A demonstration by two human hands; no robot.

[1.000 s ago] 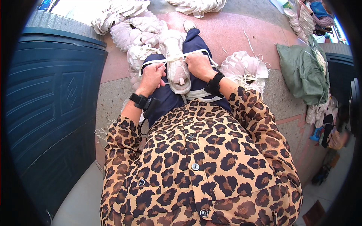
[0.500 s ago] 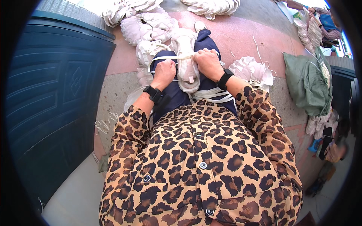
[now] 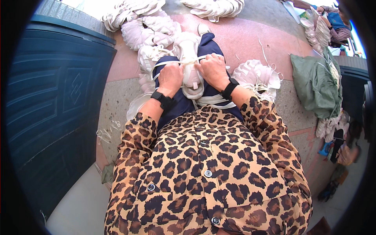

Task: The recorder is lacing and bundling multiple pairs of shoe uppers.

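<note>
A white and pale pink sneaker (image 3: 188, 46) lies lengthwise between my thighs, its heel with a pink tab toward me. A cream shoelace (image 3: 189, 61) crosses it, gathered in a knot or loop at the middle. To the left of the shoe, my left hand (image 3: 171, 77) is closed on the lace. My right hand (image 3: 213, 71) grips the lace on the other side, fingers pinched close to the shoe. Both fists sit just above my dark blue trousers. More white laces (image 3: 219, 101) lie across my lap. The fingertips are partly hidden.
Stacked white shoe uppers (image 3: 150, 31) lie ahead and to the left, with another bunch (image 3: 256, 77) right of my leg. A green sack (image 3: 313, 86) stands at the right. A blue door (image 3: 55, 98) is close on my left. Loose laces (image 3: 109, 132) lie on the floor.
My hands have rolled slightly and the lace now runs taut outward from the middle of the shoe on both sides. The whole view has shifted a little.
</note>
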